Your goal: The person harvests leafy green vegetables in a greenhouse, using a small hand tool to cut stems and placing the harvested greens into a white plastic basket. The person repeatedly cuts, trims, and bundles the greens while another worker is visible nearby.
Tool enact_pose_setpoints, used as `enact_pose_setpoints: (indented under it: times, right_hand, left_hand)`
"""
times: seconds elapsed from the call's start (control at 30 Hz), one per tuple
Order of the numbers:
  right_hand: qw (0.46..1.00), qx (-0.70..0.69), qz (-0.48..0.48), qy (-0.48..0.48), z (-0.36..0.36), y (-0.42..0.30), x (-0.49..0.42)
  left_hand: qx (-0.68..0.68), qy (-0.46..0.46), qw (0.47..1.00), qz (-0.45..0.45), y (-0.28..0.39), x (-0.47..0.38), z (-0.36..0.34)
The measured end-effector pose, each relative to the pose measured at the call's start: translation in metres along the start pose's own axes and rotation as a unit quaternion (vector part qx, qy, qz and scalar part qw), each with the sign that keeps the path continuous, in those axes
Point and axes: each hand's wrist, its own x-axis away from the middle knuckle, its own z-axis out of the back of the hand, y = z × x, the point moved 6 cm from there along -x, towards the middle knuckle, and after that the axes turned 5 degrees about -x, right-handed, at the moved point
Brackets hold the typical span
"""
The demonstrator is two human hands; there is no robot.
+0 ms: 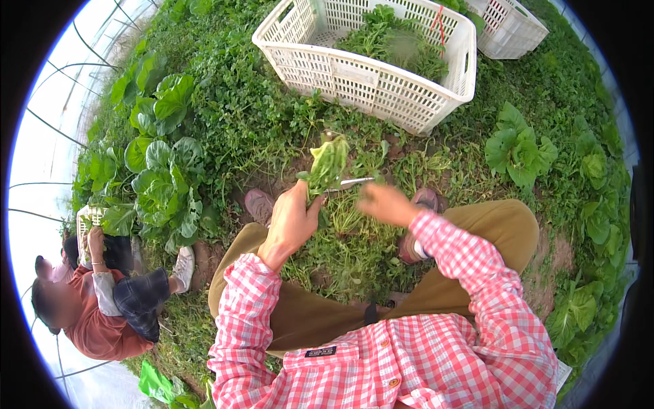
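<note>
My left hand (295, 214) is closed around a bunch of leafy greens (328, 162), its pale and yellowish ends pointing away from me. Just right of the bunch, my right hand (387, 203) is slightly blurred. A blade (356, 181) with a pale, shiny edge extends between the bunch and my right hand, and its handle is hidden. Below both hands, cut or pulled greens (345, 220) lie on the ground between my shoes. Beyond the hands stands a white slatted plastic crate (357, 71) with a heap of leafy greens (403, 46) inside.
A second white crate (511, 33) stands at the upper right. Large leafy plants (166, 184) grow at left, more (521, 148) at right. A person in a rust-coloured top (97, 327) crouches at far left beside another crate (82, 225). A green bag (155, 382) lies lower left.
</note>
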Motion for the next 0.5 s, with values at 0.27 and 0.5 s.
enact_pose_setpoints:
  times: [0.27,0.5]
  right_hand:
    - [0.871,-0.453,0.191,-0.025,0.068,-0.061,0.007]
    - [0.805,-0.500,0.225,0.228,0.085,-0.070,0.028]
  left_hand:
    - [-0.171,0.047,0.982,-0.065,0.028,-0.001,0.016]
    - [0.412,-0.023,0.894,0.174,0.012,-0.001,0.006]
